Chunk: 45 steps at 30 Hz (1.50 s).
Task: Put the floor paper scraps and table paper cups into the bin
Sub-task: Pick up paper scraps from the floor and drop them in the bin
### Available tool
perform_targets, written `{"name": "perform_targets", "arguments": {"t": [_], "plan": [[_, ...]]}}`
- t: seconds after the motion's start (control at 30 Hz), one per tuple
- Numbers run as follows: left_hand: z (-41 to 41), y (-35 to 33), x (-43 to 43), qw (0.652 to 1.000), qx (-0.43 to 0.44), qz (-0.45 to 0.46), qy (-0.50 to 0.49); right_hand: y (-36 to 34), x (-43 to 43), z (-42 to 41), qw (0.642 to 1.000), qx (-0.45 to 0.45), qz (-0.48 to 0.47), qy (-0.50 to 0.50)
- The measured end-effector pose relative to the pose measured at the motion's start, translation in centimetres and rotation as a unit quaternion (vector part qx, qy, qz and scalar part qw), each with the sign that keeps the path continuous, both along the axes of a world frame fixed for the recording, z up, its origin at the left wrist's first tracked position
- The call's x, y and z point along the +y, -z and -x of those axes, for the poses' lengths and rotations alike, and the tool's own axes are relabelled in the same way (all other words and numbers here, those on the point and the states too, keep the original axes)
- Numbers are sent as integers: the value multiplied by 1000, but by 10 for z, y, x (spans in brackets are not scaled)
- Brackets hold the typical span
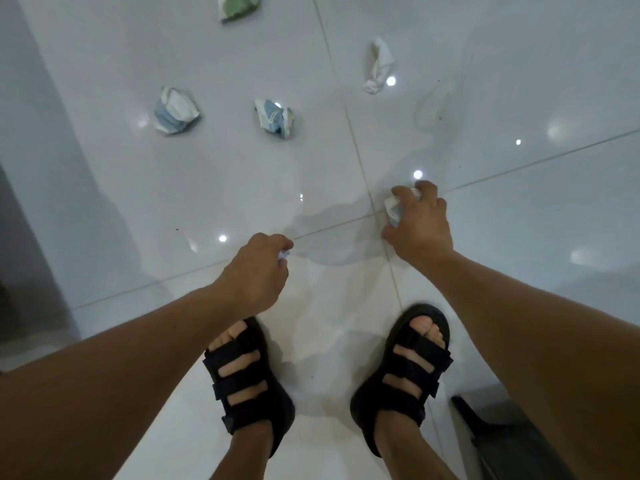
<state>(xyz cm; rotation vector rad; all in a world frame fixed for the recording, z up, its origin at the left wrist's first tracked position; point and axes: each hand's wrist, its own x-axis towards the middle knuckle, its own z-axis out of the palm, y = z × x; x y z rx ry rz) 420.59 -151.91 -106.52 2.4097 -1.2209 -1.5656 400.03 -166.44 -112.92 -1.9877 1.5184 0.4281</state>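
My right hand (420,225) is curled over a crumpled white paper scrap (393,206) on the glossy white floor, fingers wrapped around it. My left hand (258,271) is closed, with a small bit of white paper (284,255) showing between its fingertips. Farther ahead on the tiles lie two crumpled blue-and-white scraps (176,110) (275,117), a white scrap (379,65), and a green-and-white scrap (239,5) at the top edge. No bin or paper cups are in view.
My two feet in black strapped sandals (247,382) (403,375) stand on the tiles just behind my hands. A dark object (498,431) sits at the lower right. A grey wall or furniture edge (24,202) runs along the left.
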Motion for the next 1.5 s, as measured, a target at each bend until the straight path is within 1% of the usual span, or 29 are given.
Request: {"name": "perform_targets", "arguments": {"t": [0.1, 0.23, 0.4, 0.5, 0.67, 0.8, 0.87, 1.03, 1.17, 1.27, 1.33, 1.5], "plan": [[-5, -32, -14, 1000, 1, 9, 8, -44, 15, -19, 998, -52, -25, -10], [-20, -101, -39, 999, 1, 34, -7, -130, 13, -52, 994, -93, -33, -42], [-45, -222, -52, 999, -12, 49, -5, -264, 5, -88, 983, -127, -15, -130], [-63, -308, -49, 997, -22, 74, -7, -354, 1, -110, 976, -123, -14, -180], [-85, -442, -19, 993, -46, 102, -43, -491, 9, -143, 974, -101, 9, -204], [-91, -519, 26, 985, -91, 106, -99, -569, 31, -163, 962, -101, 3, -253], [-85, -552, 50, 977, -116, 105, -145, -602, 45, -168, 952, -104, 3, -289], [-39, -620, 120, 946, -147, 96, -271, -674, 93, -166, 902, -120, 6, -414], [9, -659, 176, 923, -154, 101, -338, -723, 136, -158, 857, -128, 20, -499], [34, -687, 219, 889, -159, 117, -412, -754, 177, -157, 817, -135, 41, -559], [47, -708, 254, 864, -183, 120, -453, -772, 211, -158, 791, -142, 43, -593], [90, -748, 370, 810, -241, 125, -519, -809, 332, -146, 716, -164, 51, -677]]}}
